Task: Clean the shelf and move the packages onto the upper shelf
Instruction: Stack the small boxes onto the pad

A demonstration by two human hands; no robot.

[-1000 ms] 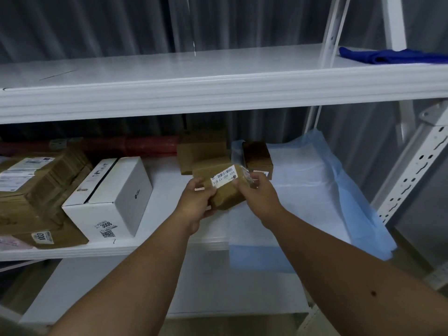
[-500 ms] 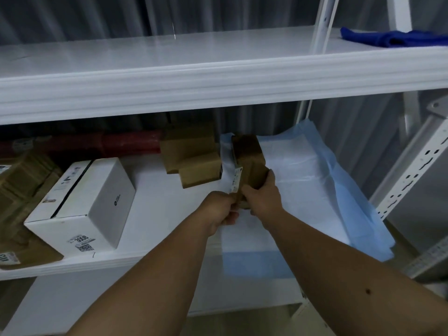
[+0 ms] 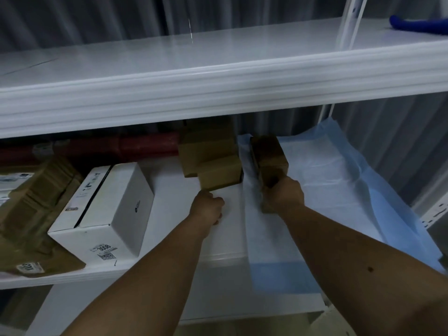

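Right hand (image 3: 284, 195): you're gripping a brown package (image 3: 268, 155) on the blue pad (image 3: 339, 190), lower shelf (image 3: 169, 260).
Left hand (image 3: 208, 207): fist clenched, holding nothing, by the shelf's middle.

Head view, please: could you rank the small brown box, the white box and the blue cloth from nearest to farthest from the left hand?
From the left hand:
1. Small brown box, just above it on the lower shelf.
2. White box, to its left.
3. Blue cloth, far right on the upper shelf.

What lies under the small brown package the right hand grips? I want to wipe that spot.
The brown package rests on the white-and-blue pad spread over the lower shelf. The right hand grips its near end. The shelf beneath the pad is covered.
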